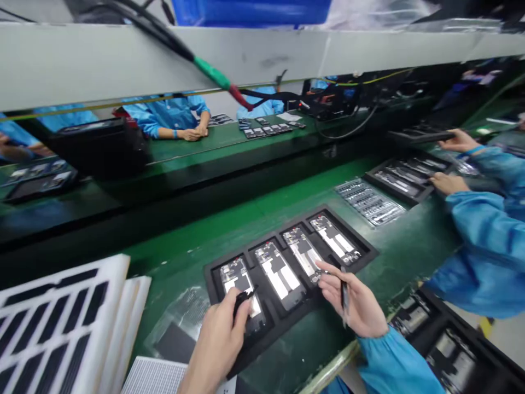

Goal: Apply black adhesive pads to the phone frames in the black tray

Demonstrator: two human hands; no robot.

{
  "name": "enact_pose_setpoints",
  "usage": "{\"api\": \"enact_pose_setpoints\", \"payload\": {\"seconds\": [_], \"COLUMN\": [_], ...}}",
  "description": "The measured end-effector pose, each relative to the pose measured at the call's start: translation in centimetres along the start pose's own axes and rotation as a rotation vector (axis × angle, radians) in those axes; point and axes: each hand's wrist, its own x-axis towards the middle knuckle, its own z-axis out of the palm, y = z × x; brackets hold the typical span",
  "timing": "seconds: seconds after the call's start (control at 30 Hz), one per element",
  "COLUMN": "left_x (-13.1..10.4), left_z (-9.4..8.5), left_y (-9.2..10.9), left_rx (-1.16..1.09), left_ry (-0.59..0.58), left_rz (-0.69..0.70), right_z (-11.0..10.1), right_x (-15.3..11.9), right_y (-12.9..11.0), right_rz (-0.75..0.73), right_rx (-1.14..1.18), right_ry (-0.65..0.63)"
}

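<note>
Leftmost phone frame (pixel 237 274) part-hidden by left hand (pixel 221 331), blue bin (pixel 252 12) cropped

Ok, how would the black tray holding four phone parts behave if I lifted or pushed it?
The black tray looks fairly stiff, given its thick, straight edges. Its phone parts might shift if tilted, since they lie uncovered. Wide and low on the green table, it seems unlikely to tip.

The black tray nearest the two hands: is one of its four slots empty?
No, each slot of the black tray has a phone body in it.
</note>
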Motion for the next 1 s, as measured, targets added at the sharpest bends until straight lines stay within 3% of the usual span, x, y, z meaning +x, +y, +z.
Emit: {"api": "enact_pose_setpoints", "payload": {"seconds": [0.1,0.17,0.3,0.4,0.7,1.0], "left_x": [2.8,4.3,6.3,7.2,8.4,8.6], "left_z": [3.1,5.7,10.3,12.2,13.2,11.8], "left_y": [3.3,5.6,9.0,9.9,9.7,11.4], "left_rx": [0.221,0.278,0.420,0.453,0.492,0.748], "left_ry": [0.066,0.038,-0.078,-0.130,-0.150,-0.284], "left_rz": [0.265,0.422,0.544,0.564,0.597,0.654], "right_z": [-5.9,-7.9,-8.1,-7.7,-8.4,-9.0], "right_x": [-1.8,-2.8,-3.3,-2.8,-2.6,-2.3], "right_y": [-0.1,0.9,2.9,3.3,3.3,3.8], "right_rz": [0.071,0.064,-0.007,-0.071,-0.043,-0.043], "right_rx": [0.154,0.211,0.218,0.222,0.295,0.339], "right_ry": [0.075,0.083,0.076,0.069,-0.022,-0.084]}}
